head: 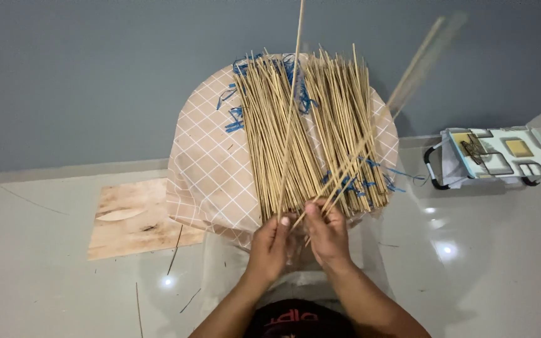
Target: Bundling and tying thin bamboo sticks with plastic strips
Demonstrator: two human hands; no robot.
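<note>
A thick bundle of thin bamboo sticks [311,131] lies across a round bench [205,169] covered in checked cloth. At its near end the left hand [269,245] pinches one long stick [290,112] that rises far upward, and the right hand [325,235] grips several sticks slanting right. A plywood board [136,216] lies on the floor to the left, and a small patterned box [502,153] to the right.

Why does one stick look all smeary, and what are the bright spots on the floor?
In the head view, the stick at upper right is smeared by motion blur, while the bundle of sticks on the checked cloth looks sharp. The white spots are lamp glare on the glossy floor tiles. Left hand and right hand look only slightly soft.
</note>
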